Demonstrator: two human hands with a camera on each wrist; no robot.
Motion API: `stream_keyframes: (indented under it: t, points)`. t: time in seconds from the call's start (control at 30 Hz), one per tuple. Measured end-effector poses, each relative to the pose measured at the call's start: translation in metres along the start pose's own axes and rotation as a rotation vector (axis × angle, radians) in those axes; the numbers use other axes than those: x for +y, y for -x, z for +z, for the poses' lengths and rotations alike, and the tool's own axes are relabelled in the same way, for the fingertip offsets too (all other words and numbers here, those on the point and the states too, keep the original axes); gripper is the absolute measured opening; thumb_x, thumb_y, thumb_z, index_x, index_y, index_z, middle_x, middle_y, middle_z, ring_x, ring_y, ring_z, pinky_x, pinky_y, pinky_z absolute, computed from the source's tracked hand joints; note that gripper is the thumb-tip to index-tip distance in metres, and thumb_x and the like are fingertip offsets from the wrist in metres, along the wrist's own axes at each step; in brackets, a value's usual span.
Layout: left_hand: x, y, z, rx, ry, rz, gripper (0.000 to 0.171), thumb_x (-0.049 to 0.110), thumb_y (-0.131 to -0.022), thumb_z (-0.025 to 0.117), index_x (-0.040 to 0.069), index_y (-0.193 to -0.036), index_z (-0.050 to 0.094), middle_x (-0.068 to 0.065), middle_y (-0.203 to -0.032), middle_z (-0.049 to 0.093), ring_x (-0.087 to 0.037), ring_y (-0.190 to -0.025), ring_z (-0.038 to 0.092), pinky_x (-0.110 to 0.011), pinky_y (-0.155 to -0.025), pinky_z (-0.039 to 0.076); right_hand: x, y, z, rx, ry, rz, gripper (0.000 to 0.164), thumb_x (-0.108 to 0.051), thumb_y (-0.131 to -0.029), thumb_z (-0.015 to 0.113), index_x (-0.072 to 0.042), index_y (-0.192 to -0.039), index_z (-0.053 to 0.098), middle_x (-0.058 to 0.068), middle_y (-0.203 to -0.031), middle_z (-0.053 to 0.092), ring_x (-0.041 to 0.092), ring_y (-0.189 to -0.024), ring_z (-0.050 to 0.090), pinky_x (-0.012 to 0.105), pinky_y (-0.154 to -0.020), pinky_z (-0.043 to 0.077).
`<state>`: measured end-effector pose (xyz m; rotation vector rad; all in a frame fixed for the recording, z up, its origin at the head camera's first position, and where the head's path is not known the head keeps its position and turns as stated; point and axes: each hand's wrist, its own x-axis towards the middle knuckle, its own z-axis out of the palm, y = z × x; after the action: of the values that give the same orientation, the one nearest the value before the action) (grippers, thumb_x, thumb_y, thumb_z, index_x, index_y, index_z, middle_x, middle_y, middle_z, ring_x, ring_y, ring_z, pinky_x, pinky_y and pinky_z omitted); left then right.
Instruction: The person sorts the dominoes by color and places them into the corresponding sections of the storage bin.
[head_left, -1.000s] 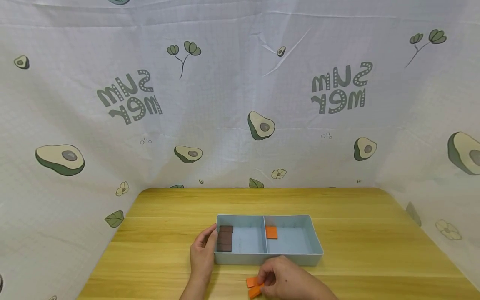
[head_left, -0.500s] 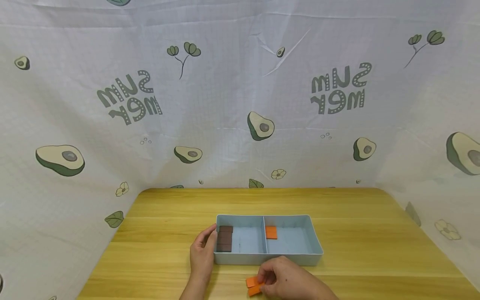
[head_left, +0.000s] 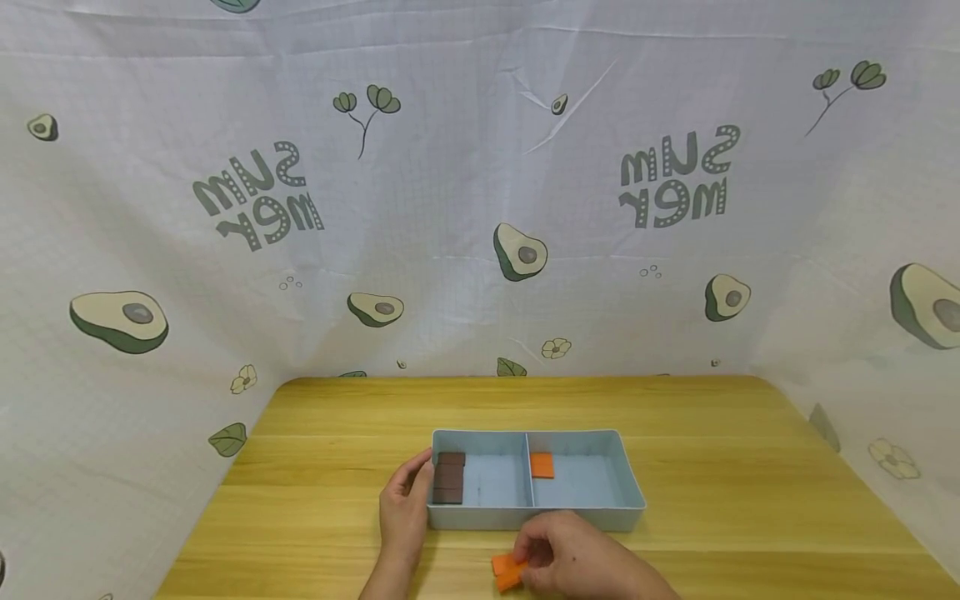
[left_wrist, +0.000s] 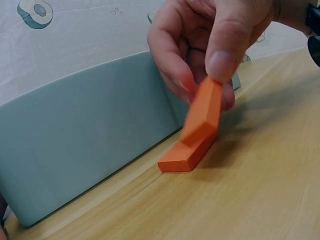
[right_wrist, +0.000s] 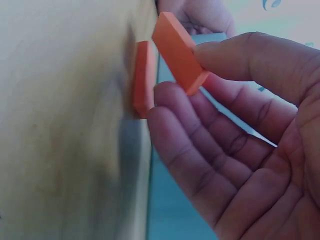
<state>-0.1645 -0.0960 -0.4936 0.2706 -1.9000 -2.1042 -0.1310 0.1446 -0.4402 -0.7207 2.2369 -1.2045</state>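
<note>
In the head view my left hand (head_left: 402, 508) rests against the left end of a pale blue two-part box (head_left: 480, 518). My right hand (head_left: 577, 554) is in front of the box. Between thumb and fingers it pinches a flat orange tile (right_wrist: 180, 52), tilted, with its lower end close over another orange tile (left_wrist: 175, 164). That second tile lies flat on the table just before the box's front wall. Inside, several dark brown tiles (head_left: 449, 477) line the left compartment's left wall, and orange tiles (head_left: 542, 465) sit at the divider in the right compartment.
The box stands on a yellow wood-grain table (head_left: 300, 467). A white cloth (head_left: 450, 167) printed with avocados and flowers hangs behind the table and along both sides. A thin divider (head_left: 529, 469) splits the box into two compartments.
The orange tile in my right hand has shifted slightly, up and away from the table. My left hand and the box stay in place; the head view drifts a little.
</note>
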Motion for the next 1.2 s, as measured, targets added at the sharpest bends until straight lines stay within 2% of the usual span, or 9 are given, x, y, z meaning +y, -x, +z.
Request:
stream_keyframes:
  t: [0.17,0.3,0.47,0.7,0.87,0.97,1.07,1.2]
  points:
    - [0.0,0.0,0.0,0.0,0.001,-0.006,0.033,0.032,-0.087,0.064,0.011,-0.113,0.066,-0.004,-0.114,0.063,-0.013,-0.105,0.055,-0.021,-0.086,0.043,-0.01,0.003,-0.005,0.038,-0.011,-0.049,0.01,-0.019,-0.079,0.073,-0.021,-0.087,0.066,-0.009,-0.078,0.062,0.007,-0.068,0.055,0.023,-0.061,0.049]
    - [0.001,0.001,0.0,0.002,0.006,-0.013,0.032,0.032,-0.088,0.064,0.012,-0.113,0.066,-0.004,-0.114,0.063,-0.013,-0.105,0.055,-0.021,-0.086,0.043,-0.019,0.007,-0.011,0.117,0.001,-0.107,0.012,-0.02,-0.079,0.073,-0.021,-0.088,0.065,-0.009,-0.083,0.063,0.008,-0.072,0.058,0.024,-0.065,0.051]
    - [0.0,0.0,-0.001,0.007,0.006,-0.004,0.032,0.031,-0.087,0.064,0.011,-0.112,0.067,-0.004,-0.113,0.063,-0.013,-0.104,0.055,-0.021,-0.086,0.043,-0.023,0.012,-0.022,0.301,0.015,-0.173,0.013,-0.023,-0.082,0.071,-0.022,-0.094,0.065,-0.005,-0.092,0.063,0.011,-0.077,0.062,0.027,-0.067,0.053]
    - [0.0,0.0,-0.002,0.013,0.003,-0.01,0.031,0.031,-0.088,0.064,0.012,-0.112,0.067,-0.005,-0.114,0.063,-0.012,-0.104,0.055,-0.021,-0.086,0.043,-0.025,0.015,-0.048,0.608,-0.005,-0.005,0.019,-0.022,-0.081,0.073,-0.024,-0.098,0.064,-0.002,-0.098,0.062,0.012,-0.083,0.064,0.024,-0.068,0.052]
    - [0.002,0.003,-0.002,0.011,0.003,-0.019,0.031,0.031,-0.088,0.064,0.012,-0.113,0.066,-0.005,-0.115,0.062,-0.012,-0.105,0.054,-0.02,-0.086,0.042,-0.028,0.018,-0.068,0.757,0.019,-0.058,0.022,-0.018,-0.081,0.072,-0.022,-0.102,0.064,-0.002,-0.1,0.064,0.012,-0.084,0.064,0.025,-0.067,0.052]
    - [0.003,0.003,-0.002,0.015,-0.008,-0.023,0.03,0.031,-0.088,0.064,0.013,-0.112,0.067,-0.004,-0.114,0.063,-0.012,-0.105,0.054,-0.02,-0.086,0.042,-0.03,0.02,-0.078,0.811,0.034,-0.085,0.024,-0.022,-0.082,0.071,-0.021,-0.105,0.064,-0.003,-0.102,0.063,0.01,-0.086,0.064,0.024,-0.069,0.052]
    - [0.003,0.003,-0.002,0.02,-0.021,-0.023,0.03,0.031,-0.087,0.064,0.014,-0.111,0.067,-0.002,-0.114,0.063,-0.012,-0.106,0.054,-0.02,-0.086,0.042,-0.03,0.019,-0.086,0.841,0.003,-0.095,0.026,-0.026,-0.083,0.07,-0.018,-0.107,0.064,0.0,-0.104,0.062,0.011,-0.089,0.063,0.023,-0.07,0.052]
    - [0.0,0.0,0.0,0.009,-0.016,-0.013,0.03,0.028,-0.088,0.064,0.011,-0.112,0.067,-0.003,-0.114,0.063,-0.013,-0.106,0.055,-0.021,-0.087,0.042,-0.024,0.018,-0.093,0.809,-0.075,-0.087,0.029,-0.025,-0.083,0.07,-0.012,-0.108,0.064,0.007,-0.108,0.061,0.016,-0.091,0.064,0.027,-0.072,0.052]
